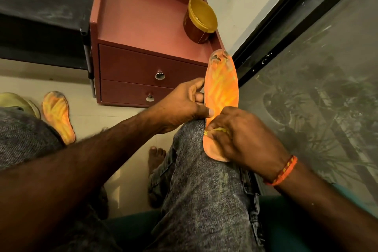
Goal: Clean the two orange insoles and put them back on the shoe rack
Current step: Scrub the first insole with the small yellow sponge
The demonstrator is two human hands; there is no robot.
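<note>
Nearby, a reddish-brown wooden two-drawer cabinet (143, 51) carries a round yellow-rimmed tub (201, 19). One worn orange foam insole (222, 88) rests on the knee; the left hand (180, 104) fingers clamp its edge, the right hand (241, 135) pinches a small yellow scrap (216, 130) on it. Second orange insole (58, 115) lies on the floor.
</note>
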